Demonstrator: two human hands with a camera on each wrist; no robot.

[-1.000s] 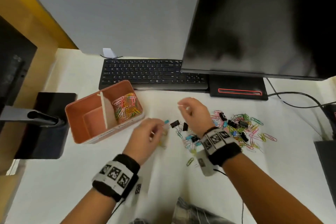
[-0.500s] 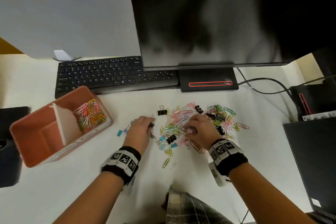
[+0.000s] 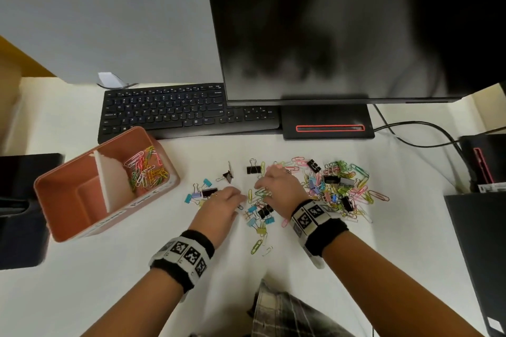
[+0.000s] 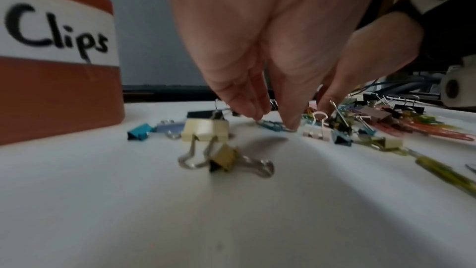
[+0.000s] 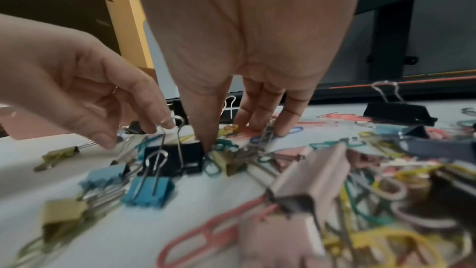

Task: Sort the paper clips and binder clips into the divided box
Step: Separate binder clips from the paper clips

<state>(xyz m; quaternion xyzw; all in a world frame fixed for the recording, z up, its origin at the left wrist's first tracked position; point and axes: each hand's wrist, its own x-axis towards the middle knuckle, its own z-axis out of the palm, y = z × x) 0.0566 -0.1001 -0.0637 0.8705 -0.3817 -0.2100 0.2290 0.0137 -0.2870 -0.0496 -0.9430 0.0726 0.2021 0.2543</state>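
The orange divided box (image 3: 68, 194) stands at the left; its far right compartment holds colored paper clips (image 3: 145, 169), and its label reads "Clips" (image 4: 56, 34). A mixed pile of paper clips and binder clips (image 3: 334, 189) spreads across the white table. My left hand (image 3: 241, 197) is at the pile's left edge, and in the left wrist view (image 4: 274, 121) its thumb and fingertips pinch a teal paper clip (image 4: 273, 126) lying on the table. My right hand (image 3: 262, 186) rests straight fingers (image 5: 257, 121) and thumb on the clips. A few binder clips (image 3: 200, 194) lie apart, left of my left hand.
A black keyboard (image 3: 178, 112) and the monitor base (image 3: 328, 123) lie behind the pile, with the monitor (image 3: 342, 22) overhanging. Cables (image 3: 424, 142) run to the right. Black devices sit at the right edge (image 3: 479, 241) and the left edge (image 3: 24, 200).
Both hands have come down onto the pile's left part. More binder clips lie apart on the left than half a second ago. The head view has swung right.
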